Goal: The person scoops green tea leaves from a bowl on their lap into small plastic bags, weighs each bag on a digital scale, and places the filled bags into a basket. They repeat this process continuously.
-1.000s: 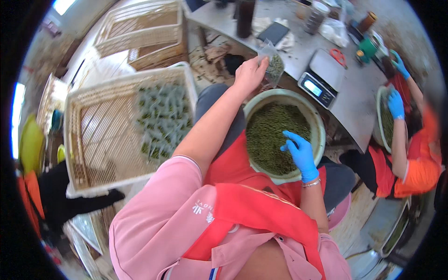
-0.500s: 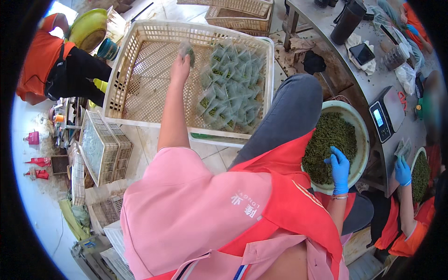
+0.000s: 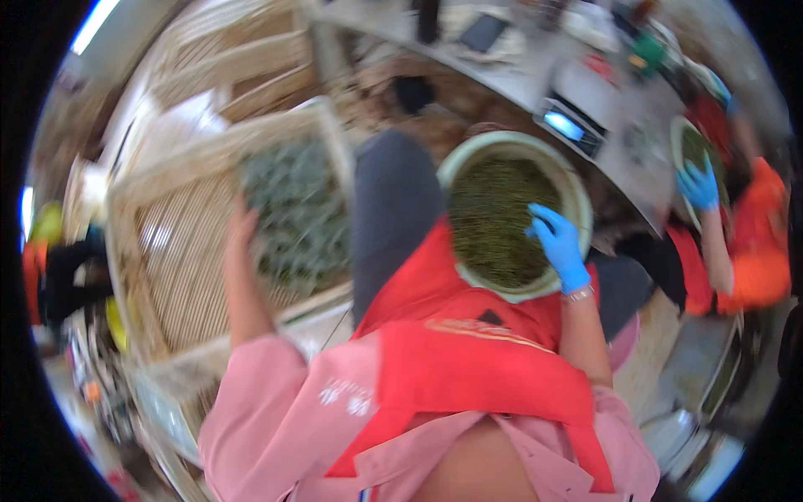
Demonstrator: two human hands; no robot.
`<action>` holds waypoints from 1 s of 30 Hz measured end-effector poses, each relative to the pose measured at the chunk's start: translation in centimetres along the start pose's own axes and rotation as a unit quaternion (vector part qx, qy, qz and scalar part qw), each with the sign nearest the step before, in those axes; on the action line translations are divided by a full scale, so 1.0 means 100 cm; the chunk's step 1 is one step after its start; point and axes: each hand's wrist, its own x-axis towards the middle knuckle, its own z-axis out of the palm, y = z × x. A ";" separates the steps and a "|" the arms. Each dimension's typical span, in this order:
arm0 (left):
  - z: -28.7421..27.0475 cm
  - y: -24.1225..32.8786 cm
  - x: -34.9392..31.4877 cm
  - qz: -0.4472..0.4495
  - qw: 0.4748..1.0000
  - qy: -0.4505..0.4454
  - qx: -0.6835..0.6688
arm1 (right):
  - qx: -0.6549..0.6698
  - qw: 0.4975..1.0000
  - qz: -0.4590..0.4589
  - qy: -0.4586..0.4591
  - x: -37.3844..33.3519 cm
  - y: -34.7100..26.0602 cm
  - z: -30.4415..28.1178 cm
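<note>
A beige plastic crate (image 3: 132,280) stands at my left. Small clear bags (image 3: 301,213) with green contents lie in rows along its right side. My left hand (image 3: 242,222), bare and smeared by motion, is at the left edge of these bags; its fingers cannot be made out. Between my knees and the table is a pale green basin (image 3: 579,188) filled with small green grains or buds (image 3: 498,222). Over the basin's right part hovers my right hand (image 3: 559,248) in a blue glove, fingers loosely bent and apart, nothing visible in them.
A metal table (image 3: 519,79) runs along the far right, bearing a scale (image 3: 573,125) with a lit display and a dark phone (image 3: 483,33). At right a co-worker's blue-gloved hand (image 3: 699,184) is beside another basin (image 3: 682,151). More crates (image 3: 242,58) are stacked behind mine.
The view has swung to the right and blurred. My left hand has shifted to the bags' edge; the bag it held earlier can no longer be told apart. My right hand stays over the basin.
</note>
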 end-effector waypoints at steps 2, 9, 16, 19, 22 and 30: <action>-0.007 -0.032 -0.016 0.011 0.994 0.096 -0.058 | 0.003 0.995 -0.059 0.075 0.013 -0.020 -0.023; -0.001 0.207 -0.012 0.270 0.927 0.234 -0.111 | -0.199 0.870 -0.219 0.395 0.071 -0.046 -0.177; 0.021 0.421 -0.048 0.454 0.839 0.189 -0.233 | -0.533 0.769 -0.087 0.342 0.152 -0.001 -0.276; 0.048 0.468 -0.056 0.481 0.808 0.167 -0.297 | -0.587 0.743 0.005 0.322 0.162 -0.013 -0.255; 0.081 0.477 -0.061 0.471 0.817 0.105 -0.316 | -0.475 0.822 -0.046 0.311 0.182 0.018 -0.286; 0.101 0.467 -0.062 0.448 0.867 0.059 -0.211 | -0.213 0.837 -0.185 0.468 0.178 -0.046 -0.249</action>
